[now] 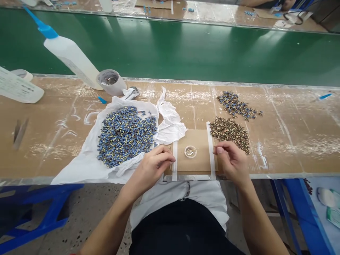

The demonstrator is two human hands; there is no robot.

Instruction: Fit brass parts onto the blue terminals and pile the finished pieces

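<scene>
- The front table edge runs just in front of the person's lap; both forearms reach over it.
- The left hand is half curled, thumb and forefinger drawn close together beside the left tape strip. I cannot tell whether the tips meet or hold a small piece.
- The right hand has thumb and forefinger nearly together just right of the right tape strip; what is between the tips, if anything, is too small to tell.
- Between the hands, well apart from both, a small round dish sits on a taped cardboard pad, with a thin stick across it.
- Just past the right knuckles lies a heap of brown-and-gold pieces.
- Left of the pad, blue-and-yellow pieces are heaped on a white cloth, which reaches the front edge; crumpled tissue lies beside it.
- Right of the heaps, brown tabletop stretches away.
- Farther back are a looser blue-and-brown pile, a tape roll and a tilted blue-nozzled bottle.
- A green surface borders the table's far edge.
</scene>
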